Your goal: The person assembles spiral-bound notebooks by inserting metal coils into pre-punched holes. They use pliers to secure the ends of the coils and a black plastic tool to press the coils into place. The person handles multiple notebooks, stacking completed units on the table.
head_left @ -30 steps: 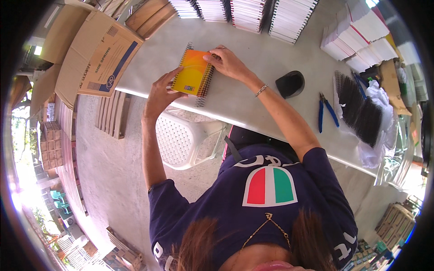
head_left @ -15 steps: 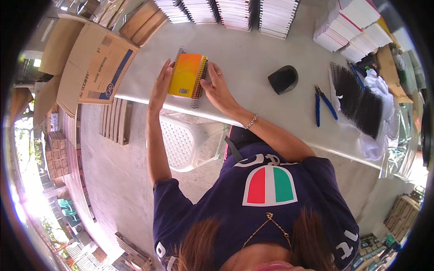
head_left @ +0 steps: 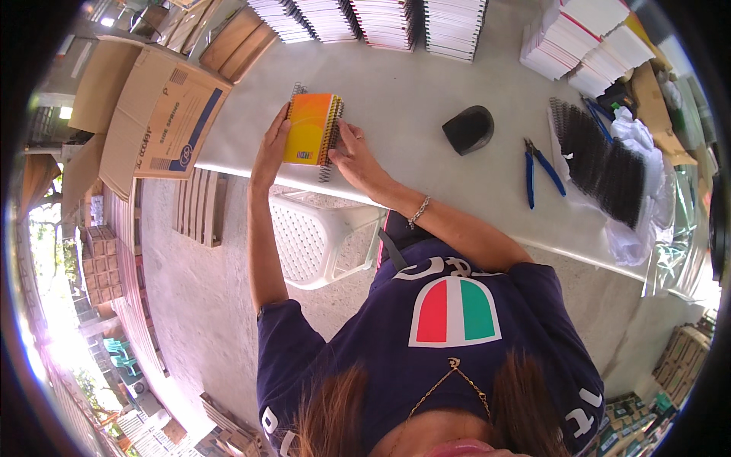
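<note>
A small stack of spiral notebooks (head_left: 311, 129), the top cover orange and yellow, lies near the table's front edge at left. Black wire coils stand out at its top left corner and along its right side. My left hand (head_left: 270, 152) lies against the stack's left side with its fingers along the edge. From the right, my right hand (head_left: 361, 161) presses its bent fingers and thumb against the coil side. Between them the hands hold the stack. How many notebooks are in it I cannot tell.
A black rounded object (head_left: 469, 130) and blue-handled pliers (head_left: 541, 172) lie to the right. Beyond them black wire coils (head_left: 598, 160) rest on white plastic. Stacks of bound pages (head_left: 455, 27) line the back. A cardboard box (head_left: 171, 114) stands at left, a white plastic chair (head_left: 304, 238) below the table edge.
The stack looks more squared up, with less of the lower notebooks showing at its right. My right hand has moved slightly left and down, my left hand closer against the left side.
</note>
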A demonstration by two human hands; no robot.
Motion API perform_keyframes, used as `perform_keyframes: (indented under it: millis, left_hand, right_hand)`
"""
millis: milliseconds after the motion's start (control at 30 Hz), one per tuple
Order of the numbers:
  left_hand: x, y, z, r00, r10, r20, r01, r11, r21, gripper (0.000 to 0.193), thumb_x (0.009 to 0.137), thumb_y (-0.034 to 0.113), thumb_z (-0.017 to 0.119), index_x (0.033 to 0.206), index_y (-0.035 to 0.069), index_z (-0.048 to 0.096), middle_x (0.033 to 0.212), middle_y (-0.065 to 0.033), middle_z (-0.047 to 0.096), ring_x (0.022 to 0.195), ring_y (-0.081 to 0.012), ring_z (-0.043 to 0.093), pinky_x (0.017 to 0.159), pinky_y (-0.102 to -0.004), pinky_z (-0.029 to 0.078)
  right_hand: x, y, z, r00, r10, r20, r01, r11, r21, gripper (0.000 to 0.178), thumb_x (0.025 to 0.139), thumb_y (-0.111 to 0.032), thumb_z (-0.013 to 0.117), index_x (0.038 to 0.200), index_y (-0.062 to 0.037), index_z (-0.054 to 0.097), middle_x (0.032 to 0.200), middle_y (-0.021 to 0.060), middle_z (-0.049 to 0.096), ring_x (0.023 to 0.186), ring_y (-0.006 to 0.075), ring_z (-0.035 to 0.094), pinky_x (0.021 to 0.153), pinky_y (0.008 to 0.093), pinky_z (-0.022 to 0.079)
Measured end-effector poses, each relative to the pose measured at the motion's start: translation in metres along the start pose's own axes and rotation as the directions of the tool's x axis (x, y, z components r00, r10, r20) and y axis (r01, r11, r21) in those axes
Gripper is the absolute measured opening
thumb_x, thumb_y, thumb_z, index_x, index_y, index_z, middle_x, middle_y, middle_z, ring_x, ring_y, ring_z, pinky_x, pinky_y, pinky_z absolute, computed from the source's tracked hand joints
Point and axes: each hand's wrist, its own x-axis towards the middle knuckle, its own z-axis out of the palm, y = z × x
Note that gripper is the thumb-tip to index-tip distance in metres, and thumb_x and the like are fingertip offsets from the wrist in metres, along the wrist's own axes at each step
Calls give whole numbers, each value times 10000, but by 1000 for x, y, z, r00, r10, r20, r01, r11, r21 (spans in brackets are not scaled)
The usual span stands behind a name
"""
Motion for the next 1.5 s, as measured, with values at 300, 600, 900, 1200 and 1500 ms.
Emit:
perform_keyframes:
  millis: [300,600,900,1200,1500]
  left_hand:
    - [-7,-9,-12,985,-155,-80,138,973,-187,657,1046,484,400,1496,6,365,1477,-187,459,1385,-273,415,1139,-340,311]
    - [-19,-4,-7,982,-187,-8,180,954,-239,649,1044,476,416,1481,-3,392,1457,-180,474,1355,-244,441,1113,-350,353]
    - [-1,3,-4,996,-79,-38,76,994,-72,591,1058,415,416,1475,-3,403,1465,-134,484,1338,-202,454,1127,-298,316]
    - [-1,3,-5,997,-82,7,82,980,-179,507,1064,322,436,1446,-11,450,1422,-118,526,1300,-169,476,1105,-281,336]
    - [-13,-25,-33,991,28,-131,-25,999,25,573,1039,365,471,1489,21,388,1521,-134,418,1416,-242,370,1179,-346,247]
  right_hand:
    - [-33,2,-17,977,-192,92,202,973,-115,608,944,-4,521,1486,54,252,1388,234,339,1224,320,456,989,366,460]
    - [-52,2,9,946,-319,62,322,897,-303,632,911,44,532,1469,62,235,1349,291,349,1200,429,401,1043,466,354]
    - [3,7,-10,933,-357,-39,339,910,-238,631,888,58,506,1458,88,238,1343,325,347,1075,383,440,944,414,401]
    - [10,22,-1,944,-319,-89,309,945,-103,644,878,13,495,1465,84,240,1271,302,391,889,358,485,857,447,436]
    - [-12,-65,-80,963,-210,-167,211,977,-13,529,939,-96,534,1443,-38,386,1227,171,491,1008,227,519,852,338,479]
